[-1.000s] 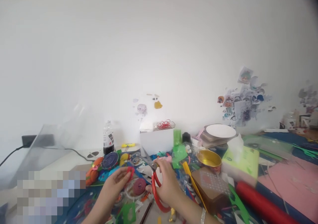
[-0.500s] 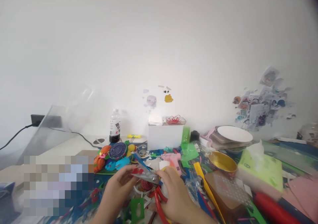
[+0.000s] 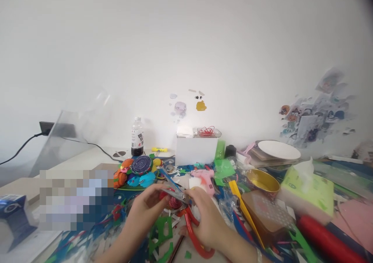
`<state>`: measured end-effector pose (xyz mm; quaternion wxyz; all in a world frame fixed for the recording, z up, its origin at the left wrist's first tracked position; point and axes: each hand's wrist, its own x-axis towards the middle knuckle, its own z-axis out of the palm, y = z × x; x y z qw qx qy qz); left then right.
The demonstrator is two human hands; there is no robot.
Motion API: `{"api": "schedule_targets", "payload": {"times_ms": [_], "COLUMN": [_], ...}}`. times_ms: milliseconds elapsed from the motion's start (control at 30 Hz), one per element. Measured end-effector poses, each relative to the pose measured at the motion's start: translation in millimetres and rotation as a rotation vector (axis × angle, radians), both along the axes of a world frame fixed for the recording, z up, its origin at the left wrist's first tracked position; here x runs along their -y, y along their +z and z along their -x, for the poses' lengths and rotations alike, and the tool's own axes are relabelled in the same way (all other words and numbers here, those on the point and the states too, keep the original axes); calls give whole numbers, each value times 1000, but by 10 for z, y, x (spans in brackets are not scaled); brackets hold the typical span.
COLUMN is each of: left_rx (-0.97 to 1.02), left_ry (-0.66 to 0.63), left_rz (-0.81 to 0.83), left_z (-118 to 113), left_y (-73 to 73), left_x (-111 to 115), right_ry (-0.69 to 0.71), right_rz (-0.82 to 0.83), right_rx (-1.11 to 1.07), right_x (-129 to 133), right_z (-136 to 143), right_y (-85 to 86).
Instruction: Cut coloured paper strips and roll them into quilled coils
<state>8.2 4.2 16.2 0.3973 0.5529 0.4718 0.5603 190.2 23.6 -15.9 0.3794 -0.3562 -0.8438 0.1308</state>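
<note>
My right hand (image 3: 205,214), fingers closed, grips a pair of scissors (image 3: 196,237) with red handles. Their metal blades point up and to the left, slightly apart. Close to the blade tips, my left hand (image 3: 145,206) pinches a small red piece (image 3: 165,196); its exact shape is blurred and partly covered by fingers and blade. Under the blades lies a dark red coiled round thing (image 3: 174,203), partly hidden. Green cut scraps (image 3: 164,230) lie below, between my forearms.
Ahead stand a white box (image 3: 196,151), a pink glue gun (image 3: 205,179) and a colourful turtle-like craft (image 3: 142,165). To the right are a yellow strip (image 3: 246,210), a gold tin (image 3: 264,181), a brown box (image 3: 264,216) and a tissue pack (image 3: 310,191). A bottle (image 3: 137,136) stands back left.
The view has tilted down a little, so the table things appear higher. Both hands stay together at the scissors; the red piece is now less visible between my left fingers and the blades.
</note>
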Motion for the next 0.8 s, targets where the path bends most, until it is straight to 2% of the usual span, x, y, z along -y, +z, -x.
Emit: {"api": "schedule_targets", "payload": {"times_ms": [300,533,667,800], "left_rx": [51,73,51,72], "left_ry": [-5,-34,-16,-18], "left_rz": [9,-10,-19,-30], "left_z": [-32,-33,-22,16], "left_y": [71,73,76,73], "left_x": [105,123,135,150], "right_ry": [49,116,199,223], "right_rz": [149,185,220,165], "right_rx": [-76,-128,-147,-159], "right_x": [60,116,143,189], "right_z": [-14,11,18,26], "right_y": [65,91,101,136]}}
